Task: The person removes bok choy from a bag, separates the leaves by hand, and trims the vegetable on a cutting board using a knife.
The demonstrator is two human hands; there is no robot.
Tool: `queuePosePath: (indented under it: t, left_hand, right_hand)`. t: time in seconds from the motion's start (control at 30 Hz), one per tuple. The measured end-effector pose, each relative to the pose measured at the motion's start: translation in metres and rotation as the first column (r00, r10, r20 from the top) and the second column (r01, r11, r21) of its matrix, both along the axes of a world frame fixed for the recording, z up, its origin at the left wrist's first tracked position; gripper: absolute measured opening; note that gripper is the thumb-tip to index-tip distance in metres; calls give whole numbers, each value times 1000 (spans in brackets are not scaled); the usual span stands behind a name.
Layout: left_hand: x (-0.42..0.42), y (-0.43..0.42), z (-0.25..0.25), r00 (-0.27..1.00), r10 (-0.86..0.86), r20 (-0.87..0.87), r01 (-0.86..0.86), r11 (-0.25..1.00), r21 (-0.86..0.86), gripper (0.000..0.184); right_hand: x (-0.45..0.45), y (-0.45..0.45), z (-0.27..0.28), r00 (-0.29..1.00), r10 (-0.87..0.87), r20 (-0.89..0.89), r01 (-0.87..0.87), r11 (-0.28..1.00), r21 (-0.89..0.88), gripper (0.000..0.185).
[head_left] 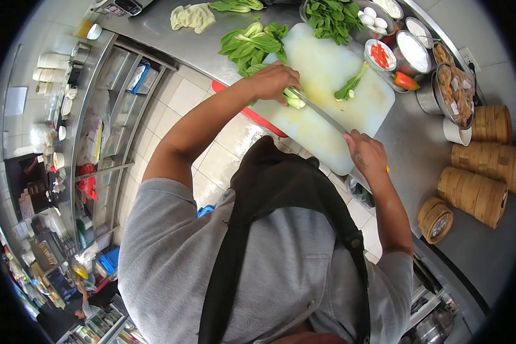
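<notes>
My left hand [272,83] is closed around a head of bok choy [294,100], its pale base sticking out past the fingers over the white cutting board [312,54]. My right hand [366,153] grips the handle end of a knife [325,116]. The blade points up and left, and its tip lies at the bok choy base, by my left fingers. I cannot tell whether it is cutting in. A separate piece of bok choy [351,83] rests on the right half of the board. More bok choy [252,46] lies beyond my left hand.
Leafy greens in a bowl [333,20], eggs [374,18], sliced red pepper [379,55], a bowl of white powder [413,51] and a red-orange pepper [405,81] line the back right. Bamboo steamers [473,195] stand at the right. A crumpled cloth [192,18] lies far left.
</notes>
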State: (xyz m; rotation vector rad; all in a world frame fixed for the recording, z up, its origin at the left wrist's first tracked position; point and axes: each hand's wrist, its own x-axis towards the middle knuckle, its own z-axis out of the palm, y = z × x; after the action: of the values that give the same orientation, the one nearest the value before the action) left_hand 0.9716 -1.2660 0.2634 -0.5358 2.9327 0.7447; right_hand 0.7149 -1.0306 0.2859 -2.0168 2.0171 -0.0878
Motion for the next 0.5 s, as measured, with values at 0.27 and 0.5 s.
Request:
queuePosePath:
  t: [0.27, 0.5]
  left_hand:
    - [1, 6, -2, 1000, -9, -28, 7, 998, -56, 54]
    - [-6, 16, -9, 1000, -16, 4, 17, 993, -119, 48]
  right_hand:
    - [28, -41, -5, 999, 41, -4, -41, 999, -5, 34]
    - [49, -66, -1, 994, 113, -3, -113, 994, 4, 36]
